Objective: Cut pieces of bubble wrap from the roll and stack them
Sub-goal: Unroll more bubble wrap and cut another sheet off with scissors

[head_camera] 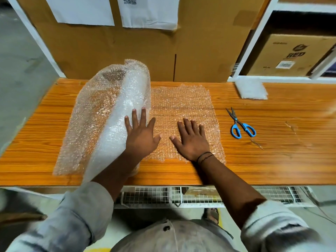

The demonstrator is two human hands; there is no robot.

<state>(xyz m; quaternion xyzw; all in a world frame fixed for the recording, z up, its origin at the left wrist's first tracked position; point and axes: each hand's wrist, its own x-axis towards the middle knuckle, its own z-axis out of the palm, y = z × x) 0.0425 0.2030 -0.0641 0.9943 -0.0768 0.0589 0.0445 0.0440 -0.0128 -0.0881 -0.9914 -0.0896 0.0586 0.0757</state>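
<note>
1. Position of the work. The bubble wrap roll (127, 99) lies on the left part of the table (272, 160). Its long axis runs from the near edge away from me, leaning slightly to the right at the far end. A single layer, the unrolled sheet (181, 106), extends from the roll to the right and lies flat on the wood.

2. Hands. My left hand (141, 135) lies with straight, spread fingers against the right flank of the roll. My right hand (190, 140) is pressed flat, fingers spread, on the near part of the sheet. Neither hand grips anything.

3. Governing relation. The scissors (241, 124) lie on bare table just beyond the right edge of the sheet, blue handles toward me and blades pointing away. The right hand is the nearer one. I judge that the cut line should run parallel to the roll axis, close beside the left hand (the sheet is not yet severed, as far as I can tell).

4. Stack location. A pile of pale cut pieces (251, 89) sits at the far right of the table, well apart from the sheet.

5. Legible markings. A cardboard box (294, 55) on the shelf reads "RED". A paper sheet (149, 13) on the back panel carries a QR code. Other print is too small to read.
</note>
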